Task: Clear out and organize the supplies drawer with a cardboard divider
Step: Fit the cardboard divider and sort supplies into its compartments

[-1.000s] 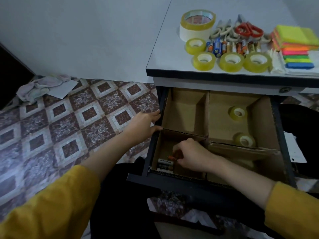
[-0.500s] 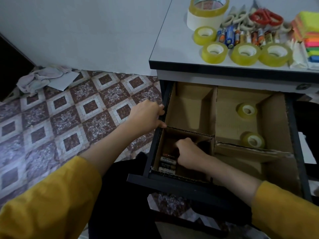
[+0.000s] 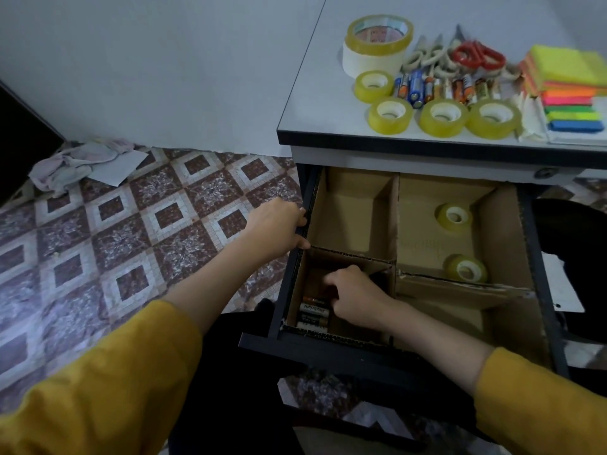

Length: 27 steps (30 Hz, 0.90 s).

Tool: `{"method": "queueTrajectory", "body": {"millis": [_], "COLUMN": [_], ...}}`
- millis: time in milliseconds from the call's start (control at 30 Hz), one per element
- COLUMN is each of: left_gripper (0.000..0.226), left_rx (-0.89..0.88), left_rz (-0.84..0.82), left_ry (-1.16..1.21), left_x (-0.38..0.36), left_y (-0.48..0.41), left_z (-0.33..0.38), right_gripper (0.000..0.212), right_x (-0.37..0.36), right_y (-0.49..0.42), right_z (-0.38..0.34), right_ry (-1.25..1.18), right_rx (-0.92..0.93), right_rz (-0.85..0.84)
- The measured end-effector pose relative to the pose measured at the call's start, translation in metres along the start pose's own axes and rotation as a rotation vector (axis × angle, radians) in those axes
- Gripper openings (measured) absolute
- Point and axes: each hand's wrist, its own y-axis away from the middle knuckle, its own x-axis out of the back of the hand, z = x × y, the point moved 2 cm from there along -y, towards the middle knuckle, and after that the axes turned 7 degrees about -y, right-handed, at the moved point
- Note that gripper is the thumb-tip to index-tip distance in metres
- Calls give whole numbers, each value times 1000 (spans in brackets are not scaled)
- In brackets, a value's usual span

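The supplies drawer point(image 3: 328, 351) is pulled out, and a cardboard divider point(image 3: 395, 224) splits it into several compartments. My left hand point(image 3: 276, 228) grips the drawer's left wall. My right hand point(image 3: 354, 297) is down in the near-left compartment with its fingers curled beside a few batteries point(image 3: 313, 311) lying side by side. Its fingertips are hidden, so I cannot tell whether it holds anything. Two small yellow tape rolls point(image 3: 455, 215) lie in the far-right compartment. The far-left compartment holds nothing.
The desk top point(image 3: 315, 103) holds a big tape roll point(image 3: 377, 44), several small tape rolls point(image 3: 391, 114), loose batteries point(image 3: 440, 88), scissors point(image 3: 476, 55) and coloured sticky notes point(image 3: 568, 83). A crumpled cloth and paper point(image 3: 82, 162) lie on the tiled floor at left.
My right hand held an orange-tipped battery a second ago; that battery now lies with the others in the near-left compartment. The left hand has kept its hold on the drawer's wall.
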Motion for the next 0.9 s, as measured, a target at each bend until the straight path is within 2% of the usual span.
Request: {"method": "queueTrajectory", "body": {"millis": [67, 100, 300, 500, 600, 733, 833, 900], "left_gripper": [58, 58, 53, 16, 19, 18, 19, 19], "left_rx": [-7, -3, 1, -30, -88, -266, -271, -275], "left_rz": [5, 11, 21, 85, 154, 285, 323, 373], "left_ry": [-9, -12, -33, -26, 28, 90, 168, 174], "left_x": [1, 4, 5, 18, 39, 79, 105, 123], "left_y": [0, 1, 10, 13, 13, 13, 5, -3], "left_z": [2, 4, 10, 19, 29, 44, 45, 47], "right_gripper": [12, 8, 17, 12, 12, 14, 20, 15], "right_x": [1, 3, 24, 57, 79, 127, 162, 187], "right_y": [4, 7, 33, 68, 87, 107, 111, 110], "right_z": [0, 0, -11, -11, -8, -4, -3, -4], "right_ry": [16, 24, 31, 18, 63, 77, 43, 42], "right_rx": [46, 59, 118, 147, 167, 145, 119, 103], "right_rz": [57, 92, 255, 357, 416, 551, 644, 696]}}
